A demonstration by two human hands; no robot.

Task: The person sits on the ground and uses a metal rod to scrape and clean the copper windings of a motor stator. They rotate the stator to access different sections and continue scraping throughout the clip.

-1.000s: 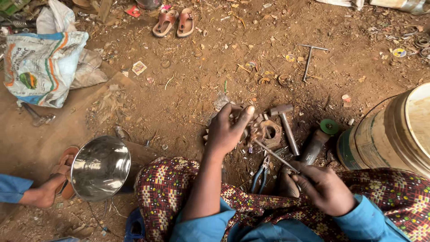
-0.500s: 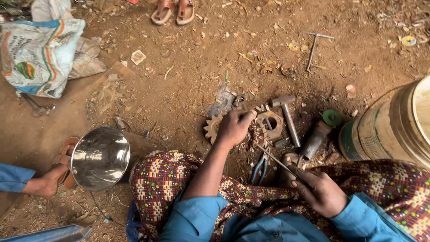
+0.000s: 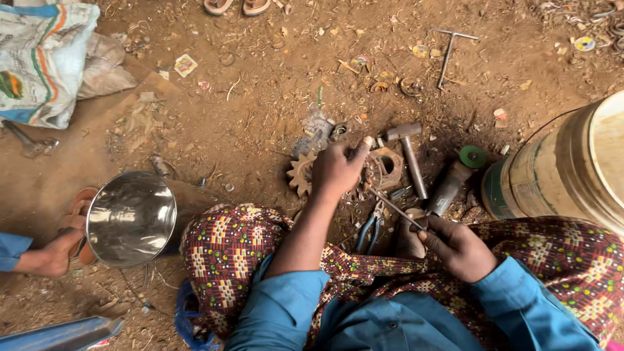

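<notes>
On dirt floor, between my knees: left hand [image 3: 338, 170] curled down over rusty gear [image 3: 303, 174] and ring-shaped part [image 3: 388, 166], fingers closed on the pile. Right hand [image 3: 457, 246] pinching thin metal rod [image 3: 393, 208], tip angled toward the parts. Hammer [image 3: 408, 151] and grinder [image 3: 455, 179] just beside, pliers [image 3: 368, 229] below. Steel bowl [image 3: 130, 218] well apart, left. Risk, my read: rod slips off the rusty edge and jabs left fingers; loose grit makes the parts shift.
</notes>
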